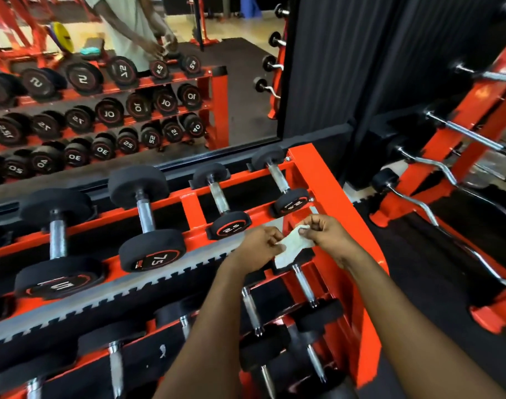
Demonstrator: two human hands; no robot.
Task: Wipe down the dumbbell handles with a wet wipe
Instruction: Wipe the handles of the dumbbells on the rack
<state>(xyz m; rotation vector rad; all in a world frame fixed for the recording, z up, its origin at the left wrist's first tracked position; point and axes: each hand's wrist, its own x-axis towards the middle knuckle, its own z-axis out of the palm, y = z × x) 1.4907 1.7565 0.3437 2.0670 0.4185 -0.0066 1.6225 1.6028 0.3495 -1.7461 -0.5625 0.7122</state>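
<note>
A white wet wipe (290,247) is stretched between my two hands, just in front of the top shelf of the orange dumbbell rack (326,180). My left hand (263,246) pinches its left edge and my right hand (323,234) pinches its upper right corner. Just beyond my hands lie two 2.5 dumbbells: one (220,197) and another (280,180) at the rack's right end, their steel handles bare. Further left lie a 7.5 dumbbell (145,211) and a 10 dumbbell (57,237).
Lower shelves hold several more dumbbells (303,286) under my forearms. A wall mirror (131,82) behind the rack reflects the rack and a person. To the right stands an orange rack of curl bars (436,165), with black floor between.
</note>
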